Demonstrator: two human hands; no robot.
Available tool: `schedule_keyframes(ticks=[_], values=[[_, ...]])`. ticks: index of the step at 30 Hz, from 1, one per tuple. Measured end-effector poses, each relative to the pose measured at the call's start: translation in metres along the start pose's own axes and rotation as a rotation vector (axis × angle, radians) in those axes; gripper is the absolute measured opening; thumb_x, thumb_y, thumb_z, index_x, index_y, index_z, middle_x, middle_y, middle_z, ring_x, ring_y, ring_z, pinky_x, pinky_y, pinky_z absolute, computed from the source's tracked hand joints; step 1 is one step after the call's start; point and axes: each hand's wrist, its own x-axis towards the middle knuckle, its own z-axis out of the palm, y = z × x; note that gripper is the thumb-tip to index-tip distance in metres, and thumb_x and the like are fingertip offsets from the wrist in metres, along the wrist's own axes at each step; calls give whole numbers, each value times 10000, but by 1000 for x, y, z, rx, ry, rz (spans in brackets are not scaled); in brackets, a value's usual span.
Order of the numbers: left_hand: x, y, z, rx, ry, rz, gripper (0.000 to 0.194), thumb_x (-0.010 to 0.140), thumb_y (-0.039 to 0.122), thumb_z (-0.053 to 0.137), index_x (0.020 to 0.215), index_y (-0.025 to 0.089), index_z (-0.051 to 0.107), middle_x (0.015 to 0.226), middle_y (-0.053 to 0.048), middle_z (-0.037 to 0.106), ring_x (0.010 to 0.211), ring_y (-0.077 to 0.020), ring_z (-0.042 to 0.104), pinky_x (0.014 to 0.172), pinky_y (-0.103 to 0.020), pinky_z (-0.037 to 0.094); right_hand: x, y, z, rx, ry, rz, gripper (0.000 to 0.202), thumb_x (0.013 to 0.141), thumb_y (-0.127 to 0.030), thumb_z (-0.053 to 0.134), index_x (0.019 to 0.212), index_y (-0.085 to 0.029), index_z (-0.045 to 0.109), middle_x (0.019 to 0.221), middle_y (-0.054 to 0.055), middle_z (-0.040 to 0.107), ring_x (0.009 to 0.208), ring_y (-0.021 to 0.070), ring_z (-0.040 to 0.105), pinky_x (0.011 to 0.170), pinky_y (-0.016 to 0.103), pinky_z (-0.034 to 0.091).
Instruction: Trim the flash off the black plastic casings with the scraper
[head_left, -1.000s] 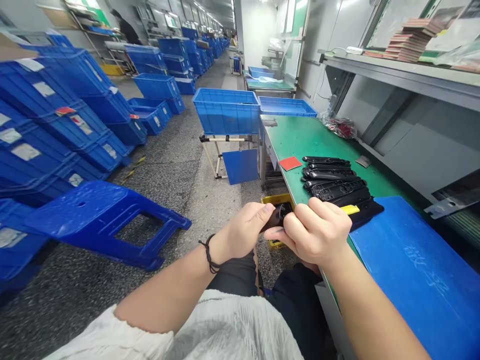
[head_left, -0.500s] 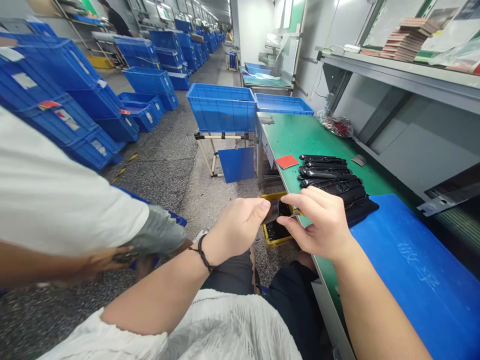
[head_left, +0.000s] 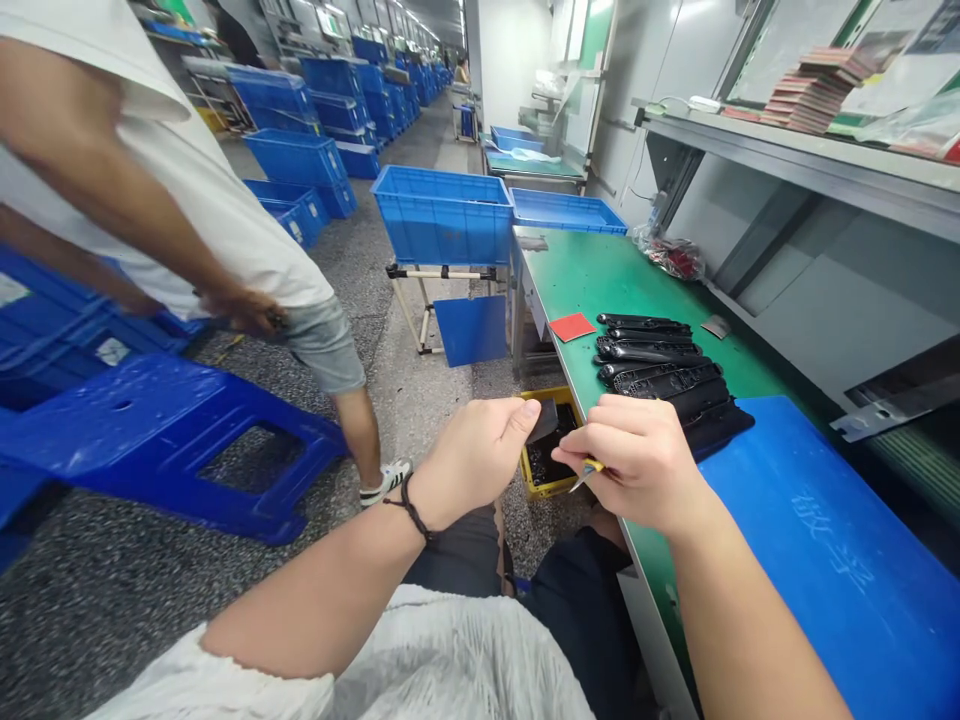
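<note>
My left hand (head_left: 480, 450) is closed, its thumb pressing on a small dark flat piece (head_left: 545, 420) that sticks out past the fingertips. Just right of it, my right hand (head_left: 637, 450) is curled around a small knife with a yellow handle (head_left: 592, 466); its short blade points down and left. The knife and the dark piece are apart. Below both hands a yellow crate (head_left: 551, 490) with black parts inside stands on the floor. Beside my right hand, several long black plastic parts (head_left: 652, 348) lie in a row on the green bench (head_left: 581, 270).
A blue sheet (head_left: 817, 520) covers the near bench, and a red square (head_left: 572, 327) lies at its left edge. Ahead stands a blue bin (head_left: 446, 220) on a pipe frame. At left, a person in a white shirt (head_left: 225, 210) is beside a blue plastic stool (head_left: 172, 430).
My right hand has drawn slightly back from the dark piece, its fingers more curled, showing the yellow knife. The person at left has straightened up, and the blue stool now shows.
</note>
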Motion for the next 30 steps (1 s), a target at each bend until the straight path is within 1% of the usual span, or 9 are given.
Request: schedule_keyframes(ticks=[2, 4, 6, 9, 12, 17, 20, 24, 30], values=[[2, -4, 2, -69, 0, -2, 537, 1057, 533, 276, 627, 223, 353, 592, -4, 474, 591, -168, 391, 606, -349, 243, -2, 3, -3, 57, -44, 93, 182, 961, -177, 669, 787, -186, 615, 675, -38, 529, 635, 109, 453, 595, 281, 309], [4, -7, 2, -165, -27, -21, 556, 1056, 550, 280, 608, 226, 344, 568, 3, 440, 584, -161, 393, 602, -347, 257, -4, 8, -6, 4, -5, 169, 222, 980, -240, 669, 784, -190, 577, 680, -39, 523, 631, 108, 463, 599, 280, 311], [5, -8, 3, -300, -107, -43, 594, 1055, 586, 270, 584, 231, 352, 526, 12, 407, 552, -152, 388, 592, -342, 281, -5, 11, -7, -92, 47, 212, 264, 1015, -316, 646, 799, -194, 556, 687, -34, 510, 631, 114, 454, 602, 287, 306], [5, -7, 4, -485, -229, -71, 642, 1049, 639, 253, 565, 236, 374, 473, 25, 374, 496, -137, 378, 573, -329, 326, -3, 10, -5, -146, 13, 197, 278, 1046, -432, 607, 907, -192, 588, 754, -10, 538, 687, 138, 480, 624, 295, 317], [2, -4, 7, -565, -278, -101, 657, 1034, 681, 248, 579, 234, 405, 457, 33, 374, 462, -125, 361, 537, -316, 330, 1, 3, 2, -187, -48, 144, 377, 1065, -538, 538, 939, -190, 607, 801, 17, 550, 734, 165, 488, 615, 307, 293], [-5, -4, 11, -489, -229, -141, 653, 1031, 697, 272, 603, 233, 442, 484, 18, 439, 488, -138, 427, 555, -313, 403, 3, -5, 15, -384, 8, 118, 537, 1074, -626, 458, 755, -204, 550, 723, 17, 494, 660, 172, 378, 568, 335, 216], [-9, -9, 13, -376, -195, -84, 620, 1046, 654, 279, 635, 239, 489, 512, -1, 481, 535, -169, 507, 584, -317, 460, 4, -5, 19, -454, 38, 95, 554, 1081, -626, 446, 728, -209, 542, 697, 18, 483, 655, 179, 356, 579, 344, 220], [-12, -16, 18, -256, -162, 3, 581, 1032, 642, 323, 682, 244, 561, 530, -21, 508, 600, -205, 583, 584, -312, 486, 2, -5, 21, -521, 49, 52, 532, 1078, -585, 499, 701, -211, 525, 677, 16, 481, 666, 180, 355, 597, 351, 216], [-10, -23, 24, -260, -164, -22, 578, 1037, 632, 330, 667, 243, 543, 523, -22, 516, 562, -194, 564, 555, -310, 466, -2, 1, 25, -519, 140, -28, 514, 1033, -534, 623, 659, -209, 487, 636, 0, 460, 637, 165, 330, 586, 345, 187]])
